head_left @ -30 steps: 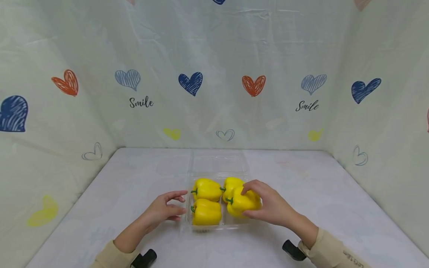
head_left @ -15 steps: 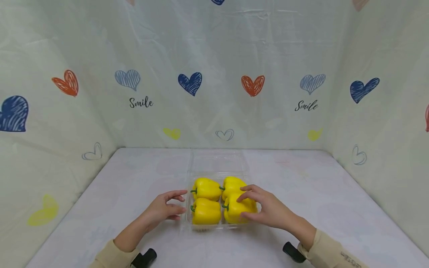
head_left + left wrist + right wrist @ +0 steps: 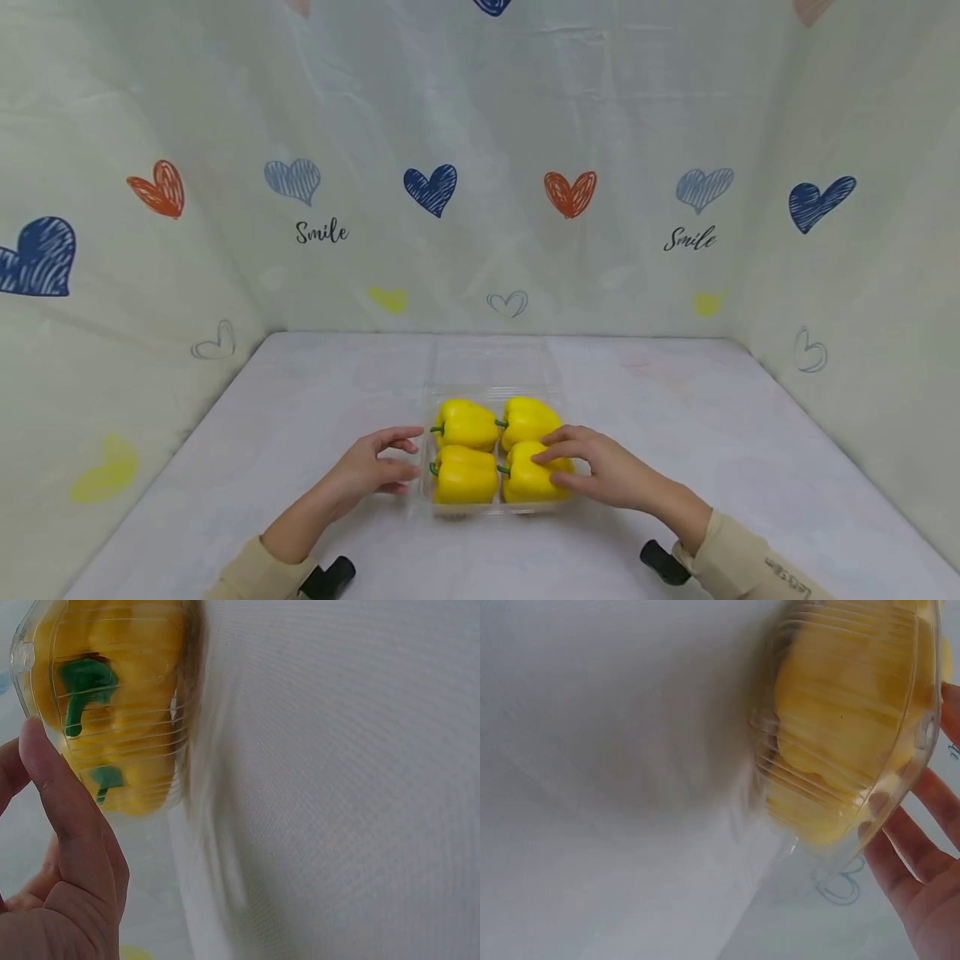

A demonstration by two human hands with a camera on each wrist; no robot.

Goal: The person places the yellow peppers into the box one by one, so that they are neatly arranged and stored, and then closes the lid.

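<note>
Several yellow bell peppers with green stems lie in a clear plastic clamshell box (image 3: pixel 501 507), in two rows. My right hand (image 3: pixel 611 468) is at the front right pepper (image 3: pixel 527 473), its fingertips resting on that pepper's right side. In the right wrist view the fingers (image 3: pixel 907 844) reach over the box's rim, loosely bent. The left hand (image 3: pixel 367 467) stays by the box's left side, holding nothing, with fingers relaxed. From the left wrist, the thumb tip (image 3: pixel 34 742) appears at or very near the rim, beside a pepper's green stem (image 3: pixel 88 682).
The box's transparent lid (image 3: pixel 491 360) lies folded back behind it on the white table (image 3: pixel 315 400). A pale curtain (image 3: pixel 480 108) printed with hearts and "Smile" encloses the back and both sides. Black wrist devices (image 3: pixel 663 562) sit below the sleeves.
My right hand has lowered the front right pepper into the box's front right spot, and its fingers have loosened around it. The left hand has stayed in place; the view has shifted slightly.
</note>
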